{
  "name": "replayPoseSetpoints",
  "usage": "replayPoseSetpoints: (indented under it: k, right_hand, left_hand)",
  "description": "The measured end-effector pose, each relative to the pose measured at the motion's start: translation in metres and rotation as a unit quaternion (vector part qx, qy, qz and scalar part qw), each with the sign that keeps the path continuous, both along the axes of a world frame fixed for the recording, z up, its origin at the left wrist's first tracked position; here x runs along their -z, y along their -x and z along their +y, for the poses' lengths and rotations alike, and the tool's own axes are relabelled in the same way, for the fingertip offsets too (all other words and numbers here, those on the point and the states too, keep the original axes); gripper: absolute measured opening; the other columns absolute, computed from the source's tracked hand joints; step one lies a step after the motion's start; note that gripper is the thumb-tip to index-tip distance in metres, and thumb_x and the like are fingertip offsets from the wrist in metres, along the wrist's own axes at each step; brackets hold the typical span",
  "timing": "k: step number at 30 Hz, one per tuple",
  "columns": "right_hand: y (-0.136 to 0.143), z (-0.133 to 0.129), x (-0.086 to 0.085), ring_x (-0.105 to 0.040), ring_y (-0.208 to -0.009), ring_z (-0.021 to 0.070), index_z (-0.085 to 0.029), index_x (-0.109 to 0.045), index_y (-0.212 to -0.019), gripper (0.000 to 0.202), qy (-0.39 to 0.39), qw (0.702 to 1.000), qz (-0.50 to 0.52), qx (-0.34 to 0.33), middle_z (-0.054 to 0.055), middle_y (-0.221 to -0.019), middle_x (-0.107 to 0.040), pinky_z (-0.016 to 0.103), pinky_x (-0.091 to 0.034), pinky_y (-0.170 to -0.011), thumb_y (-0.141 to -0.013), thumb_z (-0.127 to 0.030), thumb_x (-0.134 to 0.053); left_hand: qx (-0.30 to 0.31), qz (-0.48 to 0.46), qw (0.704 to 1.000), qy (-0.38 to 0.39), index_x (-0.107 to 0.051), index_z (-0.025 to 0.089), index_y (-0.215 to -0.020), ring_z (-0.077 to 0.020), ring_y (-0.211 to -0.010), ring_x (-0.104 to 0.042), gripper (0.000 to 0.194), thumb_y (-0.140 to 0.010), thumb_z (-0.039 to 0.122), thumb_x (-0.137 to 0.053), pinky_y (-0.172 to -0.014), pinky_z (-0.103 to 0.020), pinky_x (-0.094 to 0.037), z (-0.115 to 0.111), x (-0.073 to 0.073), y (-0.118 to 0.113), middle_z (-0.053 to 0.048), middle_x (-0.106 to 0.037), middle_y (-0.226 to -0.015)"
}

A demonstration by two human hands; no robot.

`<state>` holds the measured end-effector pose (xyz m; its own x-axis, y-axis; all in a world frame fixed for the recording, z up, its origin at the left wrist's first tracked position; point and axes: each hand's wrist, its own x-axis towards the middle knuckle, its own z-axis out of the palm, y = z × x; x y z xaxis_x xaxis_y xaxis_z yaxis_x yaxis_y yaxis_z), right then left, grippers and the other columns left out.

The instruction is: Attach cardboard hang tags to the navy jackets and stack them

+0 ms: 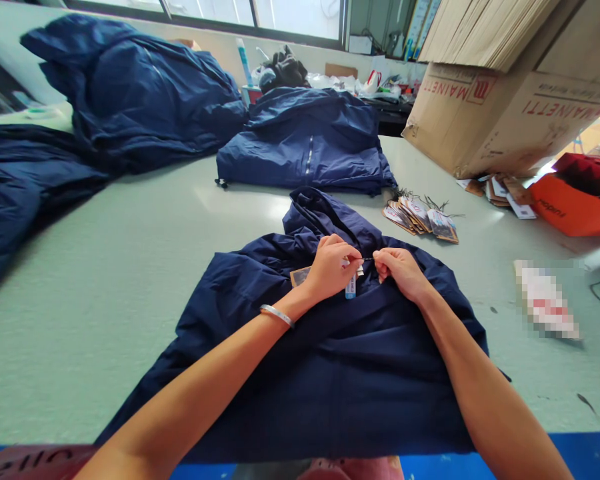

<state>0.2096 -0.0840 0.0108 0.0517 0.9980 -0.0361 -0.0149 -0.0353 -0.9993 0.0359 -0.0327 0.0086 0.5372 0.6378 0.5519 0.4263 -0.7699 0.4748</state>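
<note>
One blue jacket (380, 373); over it, left hand (336, 263) and right hand (396, 269) pinching black string (368, 259); tag pile (421, 218) beyond jacket, rightward.

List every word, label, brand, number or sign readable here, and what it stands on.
"MAINETTI": cardboard box, on two sides.
"m": red logo, same box.
"ello": pink cloth, lower left.
Orange item: lettering too unclear to read surely.
Bluish label, nearby brown tag, piled hang tags: print too small.
Whitish card: pixelated, unreadable.
Smaller box print: unreadable.
</note>
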Motion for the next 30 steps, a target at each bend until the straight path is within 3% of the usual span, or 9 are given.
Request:
replayPoseSetpoints:
  k: [7,12,18,22,30]
  right_hand:
    - [0.0029,-0.0006,-0.0008,-0.038,-0.044,0.0087,-0.02,-0.051,-0.049,0.035,-0.01,1.0,-0.004,-0.007,-0.004,-0.046,-0.044,0.024,-0.038,-0.045,-0.07,-0.044,-0.067]
    - [0.0052,-0.0015,-0.0021,-0.038,-0.043,0.0087,-0.02,-0.052,-0.05,0.035,-0.004,1.0,-0.007,-0.009,-0.004,-0.046,-0.044,0.024,-0.038,-0.044,-0.071,-0.045,-0.067]
    - [0.0042,0.0005,-0.0001,-0.042,-0.043,0.0095,-0.018,-0.056,-0.053,0.038,0.016,1.0,0.027,0.004,-0.002,-0.049,-0.049,0.025,-0.039,-0.043,-0.07,-0.05,-0.067]
    - [0.0021,0.0013,0.0017,-0.042,-0.042,0.0098,-0.018,-0.056,-0.055,0.039,0.027,0.997,0.078,0.013,-0.003,-0.048,-0.048,0.026,-0.039,-0.044,-0.069,-0.052,-0.066]
    - [0.0027,-0.0018,-0.0011,-0.038,-0.043,0.0089,-0.02,-0.048,-0.049,0.039,-0.004,0.998,0.06,0.0,-0.004,-0.047,-0.042,0.025,-0.037,-0.044,-0.071,-0.045,-0.068]
  left_hand:
    - [-0.011,0.035,0.995,-0.093,-0.07,0.021,-0.097,-0.0239,-0.098,-0.051,0.017,-0.083,0.03,-0.067,-0.091,-0.04,-0.038,-0.0072,0.0001,-0.0015,-0.004,-0.07,-0.092]
    - [-0.006,0.035,0.992,-0.12,-0.071,0.022,-0.093,-0.023,-0.095,-0.052,0.018,-0.09,0.036,-0.06,-0.089,-0.039,-0.038,-0.0058,0.0018,-0.0013,-0.004,-0.07,-0.087]
    - [0.014,0.025,0.99,-0.139,-0.071,0.02,-0.087,-0.0208,-0.092,-0.052,0.026,-0.096,0.03,-0.049,-0.087,-0.038,-0.038,-0.0077,-0.0009,-0.0015,-0.004,-0.07,-0.082]
    - [0.007,0.013,0.989,-0.146,-0.07,0.02,-0.085,-0.0202,-0.091,-0.052,0.025,-0.096,0.029,-0.049,-0.087,-0.037,-0.039,-0.0078,-0.0008,-0.0016,-0.003,-0.069,-0.08]
    - [0.004,0.002,0.99,-0.138,-0.07,0.02,-0.083,-0.0206,-0.09,-0.053,0.024,-0.095,0.029,-0.052,-0.086,-0.038,-0.039,-0.0072,0.001,-0.0018,-0.004,-0.069,-0.079]
